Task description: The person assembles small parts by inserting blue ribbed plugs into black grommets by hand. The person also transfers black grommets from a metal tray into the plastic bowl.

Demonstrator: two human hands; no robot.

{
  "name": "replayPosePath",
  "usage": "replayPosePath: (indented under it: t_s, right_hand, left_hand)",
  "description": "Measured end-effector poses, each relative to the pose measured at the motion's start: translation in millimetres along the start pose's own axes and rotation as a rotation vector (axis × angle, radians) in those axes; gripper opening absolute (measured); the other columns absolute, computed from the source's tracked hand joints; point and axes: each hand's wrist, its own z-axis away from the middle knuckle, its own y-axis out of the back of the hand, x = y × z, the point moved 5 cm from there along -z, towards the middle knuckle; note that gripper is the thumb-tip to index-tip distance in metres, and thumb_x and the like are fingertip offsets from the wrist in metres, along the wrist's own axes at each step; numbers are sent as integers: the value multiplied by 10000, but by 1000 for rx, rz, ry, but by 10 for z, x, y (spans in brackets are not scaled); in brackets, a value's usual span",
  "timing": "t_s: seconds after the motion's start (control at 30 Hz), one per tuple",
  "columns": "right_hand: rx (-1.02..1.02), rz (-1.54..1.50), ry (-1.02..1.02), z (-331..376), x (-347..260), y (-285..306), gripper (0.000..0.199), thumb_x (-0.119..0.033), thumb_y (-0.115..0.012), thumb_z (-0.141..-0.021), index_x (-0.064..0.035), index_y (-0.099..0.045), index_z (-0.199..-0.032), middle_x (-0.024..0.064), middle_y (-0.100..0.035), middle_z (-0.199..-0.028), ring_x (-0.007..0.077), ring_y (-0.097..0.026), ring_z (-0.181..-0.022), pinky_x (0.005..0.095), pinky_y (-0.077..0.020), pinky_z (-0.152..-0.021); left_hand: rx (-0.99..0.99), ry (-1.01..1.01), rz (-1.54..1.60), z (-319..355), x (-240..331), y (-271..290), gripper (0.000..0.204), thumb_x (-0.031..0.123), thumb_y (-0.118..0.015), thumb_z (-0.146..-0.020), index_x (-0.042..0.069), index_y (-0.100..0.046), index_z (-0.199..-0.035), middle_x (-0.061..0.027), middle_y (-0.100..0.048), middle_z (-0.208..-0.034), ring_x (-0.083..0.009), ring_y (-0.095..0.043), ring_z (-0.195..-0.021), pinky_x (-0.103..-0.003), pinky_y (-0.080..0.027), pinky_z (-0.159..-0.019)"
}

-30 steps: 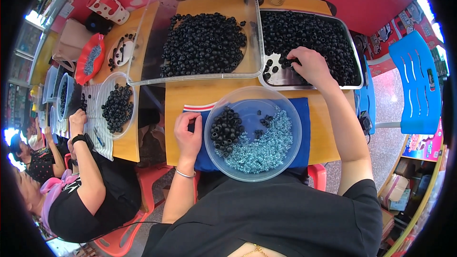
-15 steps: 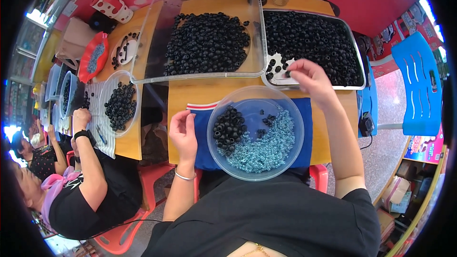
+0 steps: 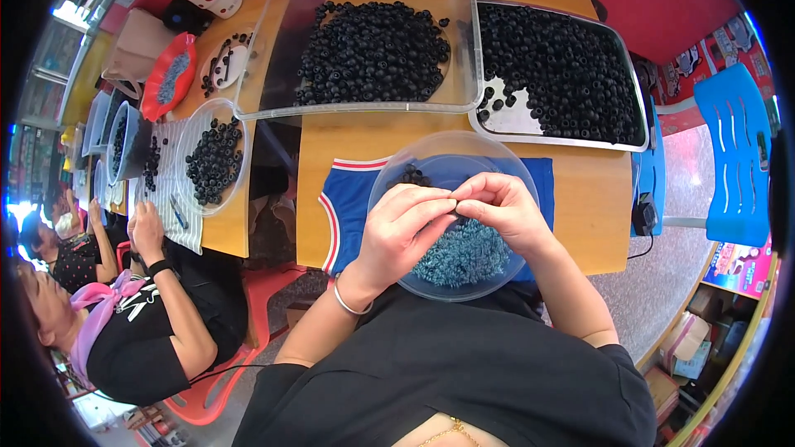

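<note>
My left hand (image 3: 407, 230) and my right hand (image 3: 507, 209) meet fingertip to fingertip over a clear round plastic bowl (image 3: 517, 269). A small dark round piece, like a black bead (image 3: 458, 213), shows between the fingertips, pinched by my right hand. My left fingers are pinched against it; what they hold is hidden. In the bowl lies a heap of small light-blue pieces (image 3: 464, 257), partly covered by my hands. Some black beads (image 3: 411, 175) show at the bowl's far left side. The bowl stands on a blue cloth with red-and-white trim (image 3: 348, 215).
Beyond the bowl stand a large clear bin (image 3: 364, 108) and a metal tray (image 3: 513, 120), both holding many black beads. At left, a co-worker's hands (image 3: 147, 232) are near another bowl of black beads (image 3: 197, 190). A blue chair (image 3: 729, 157) stands at right.
My right hand has come from the metal tray to the bowl, carrying a black bead. My left hand has moved right to meet it. The view has shifted slightly.
</note>
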Motion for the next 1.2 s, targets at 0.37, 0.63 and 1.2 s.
replayPosePath:
  t_s: [0.37, 0.63, 1.2]
  right_hand:
    - [129, 453, 18, -11, -28, 24, 138, -17, -645, -849, -2, -726, -960, -30, -675, -800, -30, -482, -615, 158, -401, -556]
    - [62, 347, 93, -41, -32, -114, 165, -77, -725, -862, -3, -708, -1008, -1, -718, -845, -17, -529, -654, 161, -430, -579]
    - [89, 272, 14, -35, 51, -124, 100, -81, -730, -856, 1, -729, -914, -50, -651, -755, -39, -466, -617, 143, -353, -523]
  left_hand:
    - [-8, 62, -31, 85, -66, -6, 209, -28, -756, -727, 21, -679, -915, -107, -693, -952, -264, -668, -843, -346, -543, -726]
    - [14, 242, 92, 108, -84, 44, 252, -30, -758, -722, 23, -675, -954, -98, -688, -915, -230, -660, -801, -310, -544, -668]
    - [-4, 293, 193, 139, -128, 45, 245, -46, -754, -657, 19, -614, -846, -93, -655, -878, -253, -633, -774, -326, -522, -669]
